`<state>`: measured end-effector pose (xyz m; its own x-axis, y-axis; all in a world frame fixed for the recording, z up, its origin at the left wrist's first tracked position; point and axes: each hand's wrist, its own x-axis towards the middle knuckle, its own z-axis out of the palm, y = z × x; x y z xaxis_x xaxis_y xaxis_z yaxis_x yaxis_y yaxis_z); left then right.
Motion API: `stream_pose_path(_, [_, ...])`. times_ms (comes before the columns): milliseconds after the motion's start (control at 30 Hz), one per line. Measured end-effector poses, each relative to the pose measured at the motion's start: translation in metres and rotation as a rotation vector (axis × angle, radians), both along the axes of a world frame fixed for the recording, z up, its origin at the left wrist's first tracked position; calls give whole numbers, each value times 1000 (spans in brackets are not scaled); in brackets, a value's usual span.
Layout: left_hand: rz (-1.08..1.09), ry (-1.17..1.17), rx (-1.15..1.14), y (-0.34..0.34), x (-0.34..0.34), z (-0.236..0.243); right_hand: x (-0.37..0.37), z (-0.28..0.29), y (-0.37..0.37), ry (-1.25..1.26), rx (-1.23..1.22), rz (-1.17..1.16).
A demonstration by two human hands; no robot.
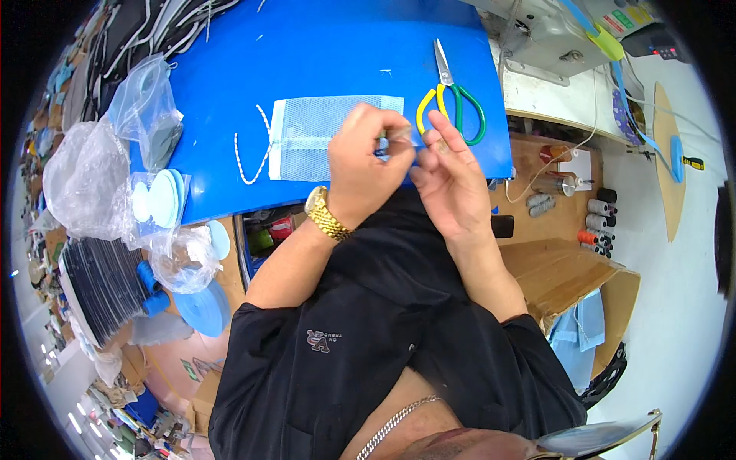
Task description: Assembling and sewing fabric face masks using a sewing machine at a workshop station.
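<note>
A light-blue mesh pouch (pixel 310 123) lies flat on the blue table. A white cord (pixel 238 157) comes out of its left side and curves over the tabletop. My left hand (pixel 366 157), with a gold watch at the wrist, is closed over the pouch's right part. Something small and bluish shows between its fingers, too hidden to name. Close beside it, my right hand (pixel 454 180) pinches thumb and fingers together on something too small to make out. Just beyond my right hand lie scissors (pixel 445 73) with yellow and green handles.
Clear plastic bags (pixel 92 180) and light-blue discs (pixel 162 198) sit at the table's left edge. A sewing machine (pixel 548 38) stands at the far right. Thread cones (pixel 598 222) and a cardboard box (pixel 571 272) with light-blue mesh pieces (pixel 586 322) are at the right.
</note>
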<state>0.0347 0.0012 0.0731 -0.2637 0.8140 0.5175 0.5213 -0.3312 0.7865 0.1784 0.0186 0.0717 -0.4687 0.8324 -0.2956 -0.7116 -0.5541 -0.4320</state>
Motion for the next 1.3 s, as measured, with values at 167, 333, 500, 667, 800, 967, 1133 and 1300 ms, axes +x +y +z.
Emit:
stream_pose_path(167, [18,-275,-108,0,-13,-2,16,-6,12,246,-54,-2])
stream_pose_path(333, [-141,-470,-232,-4,-14,-5,27,-12,18,80,28,-48])
stream_pose_path(500, [-270,-545,-236,-12,-8,-6,4,-6,-3,-686,722,55])
stream_pose_path(667, [-396,-488,-282,-13,-2,0,9,-5,-7,-823,838,368])
stream_pose_path(800, [-193,-313,-248,-13,-31,-14,64,-3,60,-1213,927,-270])
stream_pose_path(967, [39,-155,-246,-27,-51,-35,113,-36,146,-1815,837,-255])
stream_pose_path(1133, [-8,164,-251,-28,-32,-27,106,-64,170,-1956,971,-253])
stream_pose_path(1300, [-47,391,-305,-22,-14,-20,107,-62,157,-1969,946,-358])
